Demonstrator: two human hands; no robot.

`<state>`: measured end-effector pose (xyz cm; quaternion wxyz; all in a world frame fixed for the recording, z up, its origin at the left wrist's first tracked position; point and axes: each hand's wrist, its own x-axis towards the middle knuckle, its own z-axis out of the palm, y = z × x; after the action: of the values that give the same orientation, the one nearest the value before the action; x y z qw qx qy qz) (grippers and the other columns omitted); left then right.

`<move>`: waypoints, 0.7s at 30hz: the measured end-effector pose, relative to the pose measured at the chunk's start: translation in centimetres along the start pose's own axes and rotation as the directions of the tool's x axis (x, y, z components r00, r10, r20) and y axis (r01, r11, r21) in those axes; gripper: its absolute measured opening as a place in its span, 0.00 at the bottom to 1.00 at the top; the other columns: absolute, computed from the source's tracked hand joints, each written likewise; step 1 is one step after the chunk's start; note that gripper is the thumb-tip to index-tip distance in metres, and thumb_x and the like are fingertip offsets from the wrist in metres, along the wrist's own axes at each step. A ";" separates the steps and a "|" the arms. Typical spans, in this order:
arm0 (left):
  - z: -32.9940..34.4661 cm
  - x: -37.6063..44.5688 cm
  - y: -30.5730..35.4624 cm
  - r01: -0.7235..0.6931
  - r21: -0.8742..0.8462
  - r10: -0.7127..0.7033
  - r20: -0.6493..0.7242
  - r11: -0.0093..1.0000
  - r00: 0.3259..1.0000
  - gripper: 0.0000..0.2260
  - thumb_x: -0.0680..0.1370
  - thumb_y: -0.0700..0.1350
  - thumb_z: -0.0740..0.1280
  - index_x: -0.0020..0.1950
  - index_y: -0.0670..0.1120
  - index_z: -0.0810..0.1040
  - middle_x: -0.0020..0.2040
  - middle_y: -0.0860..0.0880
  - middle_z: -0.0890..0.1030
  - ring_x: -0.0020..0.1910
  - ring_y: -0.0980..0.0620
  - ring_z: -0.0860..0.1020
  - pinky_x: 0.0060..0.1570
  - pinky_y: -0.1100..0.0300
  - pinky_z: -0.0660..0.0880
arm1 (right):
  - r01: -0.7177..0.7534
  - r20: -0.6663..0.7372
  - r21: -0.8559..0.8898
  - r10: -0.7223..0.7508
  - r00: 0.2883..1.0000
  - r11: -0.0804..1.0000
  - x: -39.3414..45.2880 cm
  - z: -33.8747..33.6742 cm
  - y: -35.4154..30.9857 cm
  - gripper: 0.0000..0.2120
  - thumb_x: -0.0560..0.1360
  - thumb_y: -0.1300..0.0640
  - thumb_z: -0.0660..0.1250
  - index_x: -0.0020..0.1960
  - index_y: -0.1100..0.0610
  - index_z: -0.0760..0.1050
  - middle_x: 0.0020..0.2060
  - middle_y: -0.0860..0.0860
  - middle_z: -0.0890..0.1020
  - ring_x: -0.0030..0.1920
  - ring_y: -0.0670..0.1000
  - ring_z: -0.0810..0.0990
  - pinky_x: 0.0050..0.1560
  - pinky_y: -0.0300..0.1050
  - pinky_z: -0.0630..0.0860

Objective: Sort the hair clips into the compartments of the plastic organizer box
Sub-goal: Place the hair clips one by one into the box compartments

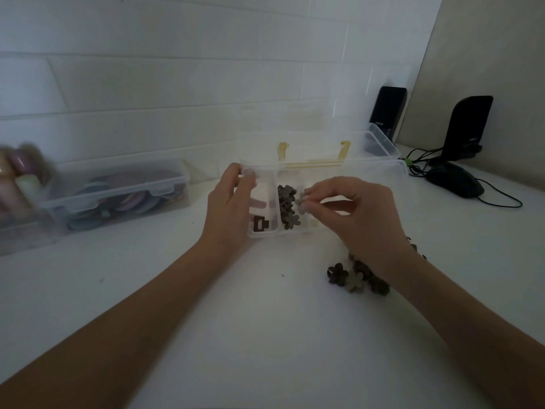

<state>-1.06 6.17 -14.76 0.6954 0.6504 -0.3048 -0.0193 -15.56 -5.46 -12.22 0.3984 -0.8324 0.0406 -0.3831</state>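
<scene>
A clear plastic organizer box [263,233] stands open on the white table, its lid up behind it. My left hand [228,202] grips the box's left wall. The left compartment holds one dark brown rectangular claw clip [260,224]. In the middle compartment lie several flower-shaped clips [286,205] in dull brown and olive tones. My right hand [358,212] pinches a pale grey-green flower clip [301,203] between thumb and forefinger just over the middle compartment's right edge. A loose pile of flower clips [355,277] lies on the table, partly hidden under my right wrist.
A clear lidded box of coloured round items [118,191] sits at the left, with blurred pastel objects [20,172] beyond it. Another clear container [380,146] stands behind the organizer. Two black speakers [469,128], a black mouse [455,180] and cables occupy the right.
</scene>
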 end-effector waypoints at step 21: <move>0.1 -0.1 0.1 0.014 0.005 -0.014 0.004 1.000 1.000 0.07 0.74 0.53 0.57 0.38 0.57 0.72 0.45 0.49 0.77 0.40 0.44 0.83 0.31 0.54 0.75 | 0.308 0.169 -0.613 -0.261 0.951 0.727 0.0 0.6 1.4 0.19 0.66 0.66 0.60 0.48 0.51 0.84 0.64 0.55 0.76 0.64 0.58 0.71 0.57 0.50 0.63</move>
<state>-1.20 6.10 -14.68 0.6932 0.6542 -0.3015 -0.0248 -14.84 -6.01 -13.46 0.0331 -0.9267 0.0249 -0.3736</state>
